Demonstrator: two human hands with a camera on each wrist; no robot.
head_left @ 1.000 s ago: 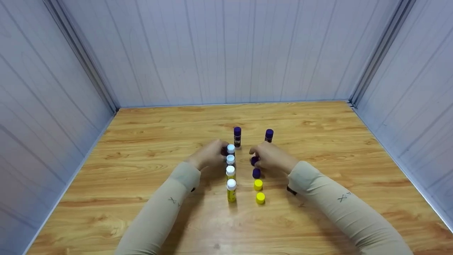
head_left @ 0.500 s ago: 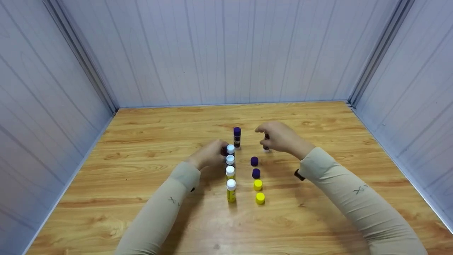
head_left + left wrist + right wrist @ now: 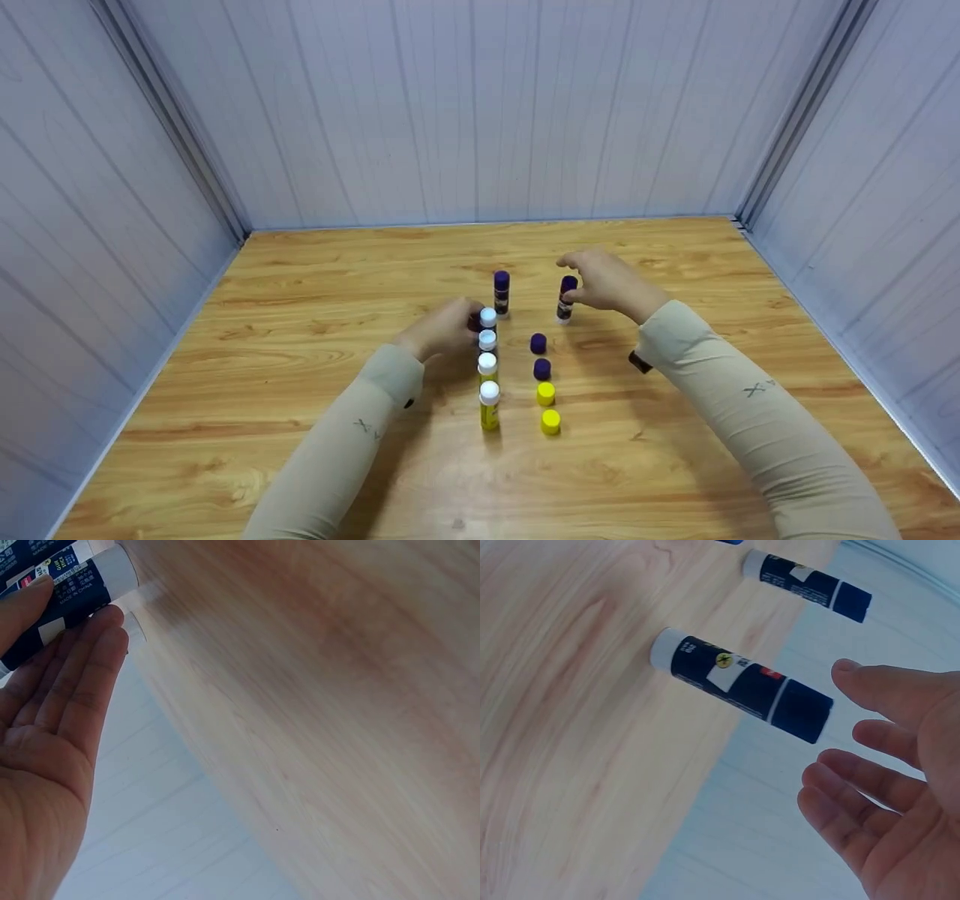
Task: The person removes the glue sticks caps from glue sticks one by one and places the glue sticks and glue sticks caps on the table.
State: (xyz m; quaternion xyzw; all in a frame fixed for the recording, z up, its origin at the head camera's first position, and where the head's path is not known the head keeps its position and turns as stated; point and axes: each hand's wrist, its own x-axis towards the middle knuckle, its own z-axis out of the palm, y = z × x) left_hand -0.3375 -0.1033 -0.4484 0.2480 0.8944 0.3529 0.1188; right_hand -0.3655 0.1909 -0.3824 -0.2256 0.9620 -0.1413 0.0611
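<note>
At the far end of a front-to-back row, my left hand [image 3: 442, 328] holds a dark blue glue stick [image 3: 82, 594], thumb on its label and fingers on the opposite side. White tops show along the row, which includes a yellow glue stick [image 3: 490, 412] at the near end. My right hand [image 3: 611, 283] hovers beside a capped dark glue stick [image 3: 564, 309] standing upright at the right. In the right wrist view its spread fingers are around but apart from the cap [image 3: 802, 711]. Another capped glue stick [image 3: 502, 294] stands behind the row.
Right of the row, loose caps form a parallel line: two purple, including the nearer purple cap [image 3: 541, 369], and two yellow, including the front yellow cap [image 3: 550, 422]. White panel walls [image 3: 480, 112] enclose the wooden table [image 3: 300, 300] at the back and sides.
My right hand has moved from above the purple caps back and to the right, to the capped glue stick, and drawn slightly away from it. The left hand stays on its glue stick.
</note>
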